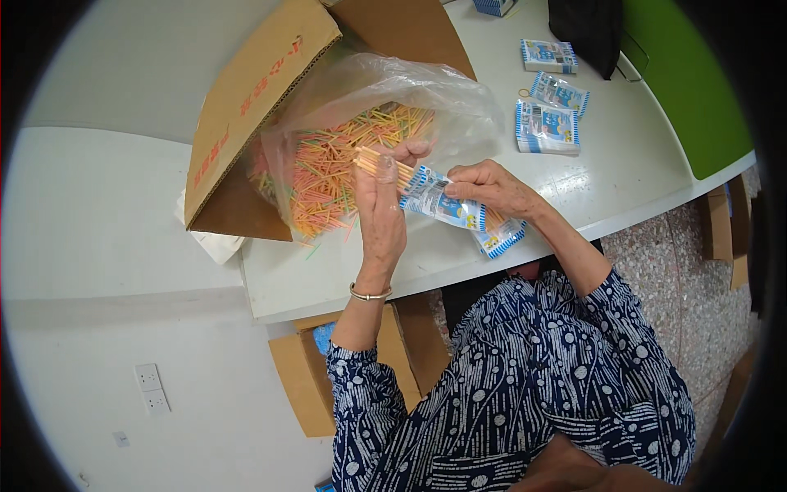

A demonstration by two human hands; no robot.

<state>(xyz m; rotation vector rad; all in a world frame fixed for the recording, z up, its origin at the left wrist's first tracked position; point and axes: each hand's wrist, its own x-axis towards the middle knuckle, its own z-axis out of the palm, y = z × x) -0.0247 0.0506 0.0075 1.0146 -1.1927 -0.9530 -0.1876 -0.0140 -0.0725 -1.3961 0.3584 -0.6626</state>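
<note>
My left hand [379, 221] is closed around a small bundle of thin, pale orange sticks [370, 161]. The bundle's other end meets the edge of a blue-and-white plastic packet [441, 207]; whether the sticks are inside it is hard to tell. Pinching that packet from the right is my right hand [494, 187], thumb on top. Below it, a second blue-and-white packet [502, 240] with orange sticks showing lies at the table's near edge. Beyond my left hand, a heap of loose pastel sticks [332, 168] fills a clear plastic liner [410, 75].
The liner sits in a tipped cardboard box [250, 111] on the white table [623, 156]. Several packets [547, 129] lie at the right, near a black bag [587, 33] and a green panel [689, 82]. Open cardboard cartons [299, 381] stand below the table.
</note>
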